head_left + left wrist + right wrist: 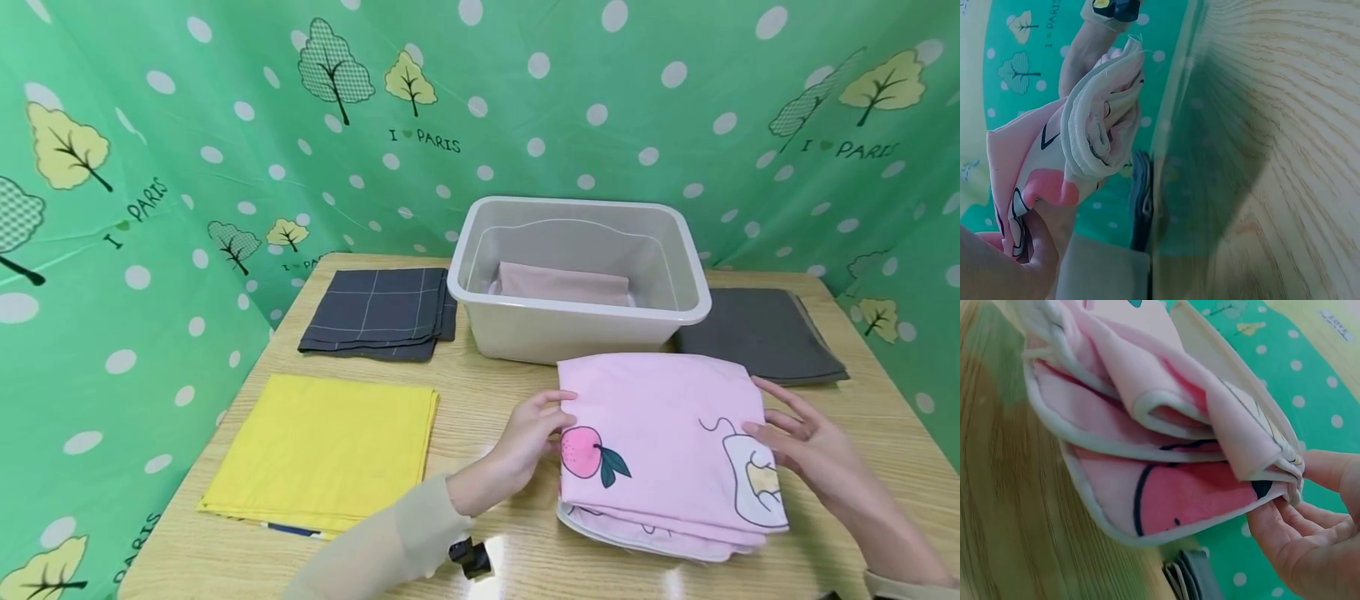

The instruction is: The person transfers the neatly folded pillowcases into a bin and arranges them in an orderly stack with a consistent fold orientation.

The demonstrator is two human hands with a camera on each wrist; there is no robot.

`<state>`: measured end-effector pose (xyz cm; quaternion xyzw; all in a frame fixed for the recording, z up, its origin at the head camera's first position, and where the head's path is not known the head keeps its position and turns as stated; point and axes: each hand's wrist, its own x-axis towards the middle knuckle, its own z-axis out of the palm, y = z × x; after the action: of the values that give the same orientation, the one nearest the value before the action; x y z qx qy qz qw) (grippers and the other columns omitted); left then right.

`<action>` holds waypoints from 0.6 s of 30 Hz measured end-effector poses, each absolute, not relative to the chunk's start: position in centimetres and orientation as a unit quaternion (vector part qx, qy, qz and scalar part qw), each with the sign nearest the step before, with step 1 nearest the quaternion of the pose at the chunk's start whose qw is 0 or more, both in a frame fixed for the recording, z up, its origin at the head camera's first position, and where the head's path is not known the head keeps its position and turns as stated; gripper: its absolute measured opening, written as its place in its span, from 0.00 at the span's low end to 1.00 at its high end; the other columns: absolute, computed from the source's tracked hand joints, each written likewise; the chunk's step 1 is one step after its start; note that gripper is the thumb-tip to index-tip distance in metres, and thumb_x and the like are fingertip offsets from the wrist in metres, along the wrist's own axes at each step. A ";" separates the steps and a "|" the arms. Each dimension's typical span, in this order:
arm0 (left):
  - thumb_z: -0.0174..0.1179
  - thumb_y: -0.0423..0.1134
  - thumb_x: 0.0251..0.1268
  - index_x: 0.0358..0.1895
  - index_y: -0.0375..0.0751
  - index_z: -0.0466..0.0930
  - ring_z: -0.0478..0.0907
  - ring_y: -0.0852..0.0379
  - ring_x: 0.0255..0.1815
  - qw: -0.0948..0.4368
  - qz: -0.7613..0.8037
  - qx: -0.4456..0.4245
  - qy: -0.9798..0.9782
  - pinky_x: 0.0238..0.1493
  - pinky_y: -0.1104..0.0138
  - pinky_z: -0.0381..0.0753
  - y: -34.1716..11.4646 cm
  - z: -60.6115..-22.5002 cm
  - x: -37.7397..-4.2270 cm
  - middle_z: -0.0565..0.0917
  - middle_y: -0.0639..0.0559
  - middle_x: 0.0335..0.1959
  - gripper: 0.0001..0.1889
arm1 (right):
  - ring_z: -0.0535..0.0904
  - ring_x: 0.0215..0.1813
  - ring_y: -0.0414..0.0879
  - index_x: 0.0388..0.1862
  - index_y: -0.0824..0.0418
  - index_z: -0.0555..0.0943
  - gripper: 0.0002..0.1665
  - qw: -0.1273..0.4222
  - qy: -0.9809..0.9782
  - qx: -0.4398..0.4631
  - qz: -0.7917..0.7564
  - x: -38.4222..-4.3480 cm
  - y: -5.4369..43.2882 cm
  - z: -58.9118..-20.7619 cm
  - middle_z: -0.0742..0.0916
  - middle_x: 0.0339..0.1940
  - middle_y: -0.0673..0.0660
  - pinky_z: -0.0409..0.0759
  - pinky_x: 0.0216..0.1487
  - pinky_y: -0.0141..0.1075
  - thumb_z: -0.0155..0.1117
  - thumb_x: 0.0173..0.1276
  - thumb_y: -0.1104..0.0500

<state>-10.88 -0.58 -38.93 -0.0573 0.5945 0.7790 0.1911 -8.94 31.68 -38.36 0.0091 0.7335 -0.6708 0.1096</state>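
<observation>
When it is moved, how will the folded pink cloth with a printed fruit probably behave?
The folded pink cloth is probably floppy: its layers sag and curve in the right wrist view. It may partly unfold, since its bordered edges spread apart there.

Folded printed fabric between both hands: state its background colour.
Light pink folded fabric, clearest in the head view.

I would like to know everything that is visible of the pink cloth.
The pink cloth is folded into a thick, soft-looking, layered bundle with white edging. Its upper face shows a printed pink fruit with dark green leaves and, at the opposite side, a white outlined figure. The left hand and right hand grip opposite sides, holding it above the wooden table, on the near side of the light grey bin. Its lower layers hang loosely.
</observation>
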 end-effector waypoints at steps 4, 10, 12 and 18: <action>0.54 0.28 0.50 0.50 0.35 0.73 0.74 0.62 0.27 0.189 0.780 -0.057 0.593 0.29 0.71 0.75 -1.4 -38.9 -11.0 0.81 0.48 0.30 0.19 | 0.79 0.34 0.38 0.66 0.46 0.59 0.35 0.104 0.722 0.006 -0.684 -9.2 30.9 -38.4 0.83 0.38 0.45 0.79 0.30 0.33 0.54 0.63 0.68; 0.55 0.29 0.51 0.51 0.34 0.72 0.75 0.61 0.30 0.182 0.778 -0.054 0.599 0.34 0.68 0.76 -2.7 -38.7 -11.2 0.81 0.51 0.29 0.20 | 0.80 0.37 0.38 0.67 0.44 0.57 0.37 0.108 0.726 0.023 -0.678 -10.0 30.9 -39.9 0.83 0.40 0.44 0.79 0.32 0.33 0.56 0.62 0.65; 0.55 0.29 0.52 0.51 0.34 0.72 0.75 0.61 0.31 0.181 0.778 -0.054 0.599 0.34 0.69 0.76 -3.0 -38.5 -11.2 0.81 0.52 0.28 0.20 | 0.80 0.38 0.40 0.67 0.44 0.56 0.38 0.105 0.733 0.028 -0.671 -10.5 31.5 -41.1 0.83 0.42 0.46 0.79 0.32 0.35 0.57 0.62 0.64; 0.54 0.28 0.52 0.51 0.32 0.71 0.76 0.61 0.31 0.177 0.776 -0.055 0.603 0.33 0.69 0.76 -4.0 -38.0 -11.3 0.80 0.54 0.25 0.20 | 0.80 0.38 0.42 0.67 0.46 0.58 0.38 0.093 0.735 0.023 -0.672 -10.8 30.6 -41.0 0.83 0.42 0.48 0.79 0.33 0.37 0.59 0.60 0.63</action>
<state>-11.26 -4.01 -38.02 -0.0548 0.6035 0.7756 0.1766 -10.81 30.60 -40.99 0.0234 0.7346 -0.6716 0.0935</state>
